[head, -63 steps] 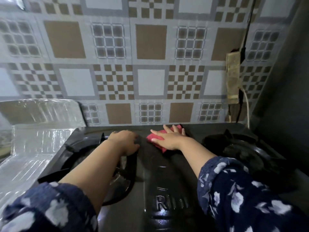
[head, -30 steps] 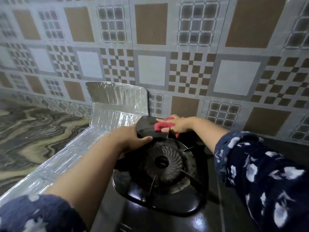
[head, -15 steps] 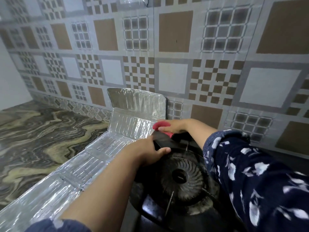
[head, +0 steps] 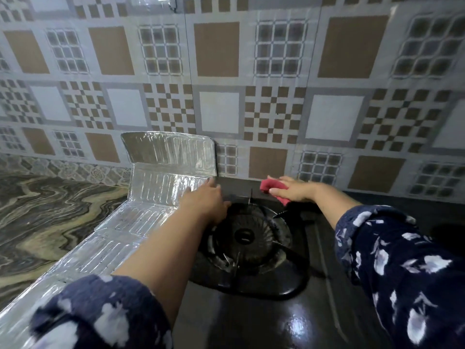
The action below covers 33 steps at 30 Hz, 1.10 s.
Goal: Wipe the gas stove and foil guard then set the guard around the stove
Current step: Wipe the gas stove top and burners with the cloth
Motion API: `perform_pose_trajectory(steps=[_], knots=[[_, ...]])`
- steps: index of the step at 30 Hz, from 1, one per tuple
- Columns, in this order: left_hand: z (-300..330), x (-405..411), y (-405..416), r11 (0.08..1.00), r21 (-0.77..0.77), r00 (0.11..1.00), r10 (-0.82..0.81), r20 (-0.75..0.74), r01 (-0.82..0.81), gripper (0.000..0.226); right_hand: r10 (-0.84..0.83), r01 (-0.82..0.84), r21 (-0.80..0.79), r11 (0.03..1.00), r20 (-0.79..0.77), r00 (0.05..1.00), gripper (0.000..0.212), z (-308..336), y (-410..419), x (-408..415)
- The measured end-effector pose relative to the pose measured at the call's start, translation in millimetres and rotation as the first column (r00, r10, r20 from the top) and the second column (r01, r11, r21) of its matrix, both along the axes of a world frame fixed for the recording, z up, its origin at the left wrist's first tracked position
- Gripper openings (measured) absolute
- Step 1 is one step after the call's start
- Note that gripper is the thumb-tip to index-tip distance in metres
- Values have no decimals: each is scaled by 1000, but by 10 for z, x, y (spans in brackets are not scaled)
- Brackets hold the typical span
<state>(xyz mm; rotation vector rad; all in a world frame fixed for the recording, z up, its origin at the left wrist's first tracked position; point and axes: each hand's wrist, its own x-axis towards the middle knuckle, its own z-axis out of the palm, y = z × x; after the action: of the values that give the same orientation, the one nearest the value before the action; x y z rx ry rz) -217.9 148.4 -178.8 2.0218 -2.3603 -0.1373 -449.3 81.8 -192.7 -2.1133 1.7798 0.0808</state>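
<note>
The black gas stove (head: 251, 313) fills the lower middle, its left burner (head: 245, 236) and pan support in the centre. My right hand (head: 293, 190) presses a red cloth (head: 271, 188) flat on the stove's back edge near the wall. My left hand (head: 206, 200) rests on the stove's back left corner, fingers spread, touching the silver foil guard (head: 161, 195). The guard lies along the stove's left side, and its far end stands folded up against the wall.
A patterned tile wall (head: 226, 96) rises right behind the stove. A marbled countertop (head: 50, 217) stretches to the left of the foil guard. The stove's right part is dark and mostly hidden by my right sleeve.
My right hand slid the red cloth left along the stove's back edge to the far left corner, then back to the right. My left hand moved to the back left corner by the foil.
</note>
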Motion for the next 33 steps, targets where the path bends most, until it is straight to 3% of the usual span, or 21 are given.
perform_pose_trajectory(steps=[2, 5, 13, 18, 25, 33], knots=[[4, -113, 12, 996, -21, 995, -87, -39, 86, 56, -118, 115, -50, 992, -79, 990, 66, -33, 243, -159], [-70, -238, 126, 981, -38, 978, -194, -75, 191, 47, -225, 219, -77, 973, -78, 971, 63, -86, 600, -289], [-105, -226, 613, 958, 23, 957, -284, -60, 286, 40, -420, 414, -103, 905, -51, 906, 68, -108, 1691, -77], [-68, -125, 961, 930, 14, 926, -364, -103, 367, 43, -471, 465, -120, 877, -34, 881, 65, -150, 2278, 160], [-42, 57, 1412, 932, 17, 923, -358, -141, 363, 43, -502, 489, -214, 846, -9, 865, 59, -252, 2921, 454], [-244, 398, 2100, 944, -86, 926, -329, -187, 319, 52, -354, 340, -353, 872, 25, 935, 61, -344, 3324, 987]])
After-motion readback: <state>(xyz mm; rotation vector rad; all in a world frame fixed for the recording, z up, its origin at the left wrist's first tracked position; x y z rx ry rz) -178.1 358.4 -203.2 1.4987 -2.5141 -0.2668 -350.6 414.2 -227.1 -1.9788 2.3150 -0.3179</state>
